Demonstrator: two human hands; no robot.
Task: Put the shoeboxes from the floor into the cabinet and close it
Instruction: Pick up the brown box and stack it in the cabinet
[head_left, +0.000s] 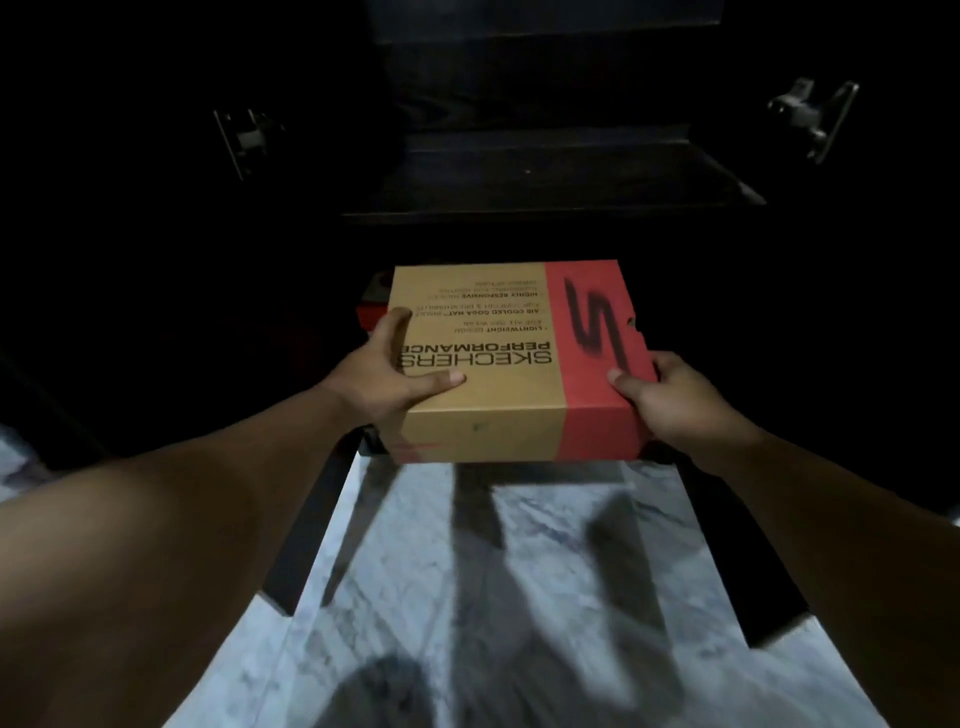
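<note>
Both hands grip a tan and red shoebox (511, 358), held level at the mouth of the dark open cabinet (561, 176), below its shelf. The left hand (387, 376) clasps the box's left side, thumb and fingers (395, 319) closed over the lid. The right hand (675, 400) clamps the near right corner, thumb on the red band. Beneath the box sits another red box (371, 306), partly hidden. The marble floor (467, 597) spreads below the box, toward the camera.

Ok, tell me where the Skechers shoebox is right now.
Centre of the head view: the shoebox is held between the left hand and right hand, above the marble floor, at the dark cabinet's opening.
</note>
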